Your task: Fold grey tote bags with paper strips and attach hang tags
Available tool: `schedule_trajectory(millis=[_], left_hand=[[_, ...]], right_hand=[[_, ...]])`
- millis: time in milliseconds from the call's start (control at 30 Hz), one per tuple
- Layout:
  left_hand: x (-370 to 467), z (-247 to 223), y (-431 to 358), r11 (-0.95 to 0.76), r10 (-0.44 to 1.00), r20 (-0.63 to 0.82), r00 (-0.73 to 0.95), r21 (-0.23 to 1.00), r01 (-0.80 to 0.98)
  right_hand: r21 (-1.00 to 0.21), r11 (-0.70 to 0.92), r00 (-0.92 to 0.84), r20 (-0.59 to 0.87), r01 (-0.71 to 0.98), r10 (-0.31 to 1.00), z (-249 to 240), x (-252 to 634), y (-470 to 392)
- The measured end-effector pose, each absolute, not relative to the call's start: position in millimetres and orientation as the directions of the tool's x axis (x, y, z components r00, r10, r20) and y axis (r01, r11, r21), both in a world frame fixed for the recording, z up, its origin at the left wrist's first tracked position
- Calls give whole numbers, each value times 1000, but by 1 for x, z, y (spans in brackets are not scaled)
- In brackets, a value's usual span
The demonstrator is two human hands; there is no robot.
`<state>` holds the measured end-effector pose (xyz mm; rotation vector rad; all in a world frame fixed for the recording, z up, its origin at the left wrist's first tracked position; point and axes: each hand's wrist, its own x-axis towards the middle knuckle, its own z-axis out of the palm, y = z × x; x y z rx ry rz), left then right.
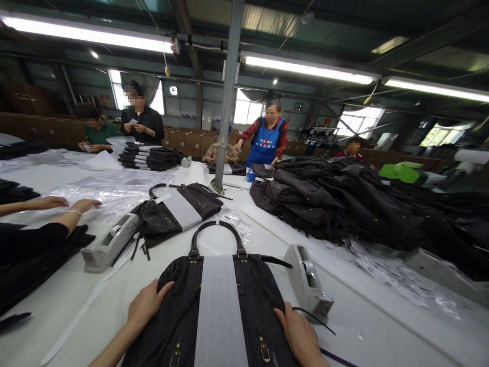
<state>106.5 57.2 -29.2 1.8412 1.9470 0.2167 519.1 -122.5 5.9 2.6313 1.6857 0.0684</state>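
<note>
Both hands hold the dark bag (178,306) by its sides: the left hand (145,304) at one edge with its thumb on the front, the right hand (300,332) at the other. Fingers curl out of sight, so I can't tell how hard they press. The bag lies on the white table (101,321) nearest me, handle (231,227) pointing away. I judge it fairly light, soft and apt to sag, neither slippery nor fragile. Its sides or the stiffer handle look best to grab; I'd avoid the paper band (217,306), which could crease. Counting, I get one bag in hand, with one band, one handle and two low buckles (265,350); one banded bag (162,223) beyond, leftward; two tape holders (311,285), and perhaps a third, too blurred to tell. The stack (145,159) and heap (324,199) overlap too much to count.
</note>
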Motion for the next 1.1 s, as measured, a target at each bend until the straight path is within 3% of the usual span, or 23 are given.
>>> schedule_trajectory(millis=[200,333,400,467,533,600,900,1100], left_hand=[[112,-20,48,140,978,-200,-64,391,910],[106,-31,42,-18,991,-125,55,285,958],[101,-40,42,-135,986,-76,151,183,974],[97,-49,43,-189,979,-50,196,120,975],[94,-56,46,-191,979,-53,199,127,973],[92,-61,48,-170,980,-70,184,169,971],[87,-74,51,-152,979,-110,173,178,972],[88,-79,52,-26,987,-144,73,303,953]], right_hand=[[134,-384,395,-64,914,917,14,520,-116],[123,-368,382,-118,922,917,47,523,-103],[38,-341,342,-49,939,938,67,526,-81],[-142,-296,303,33,945,952,80,532,-46],[-351,-258,296,57,900,954,83,540,-1],[-454,-271,328,50,849,943,73,550,46],[-514,-329,429,86,792,899,5,564,204],[-514,-457,542,19,726,840,-24,557,252]])
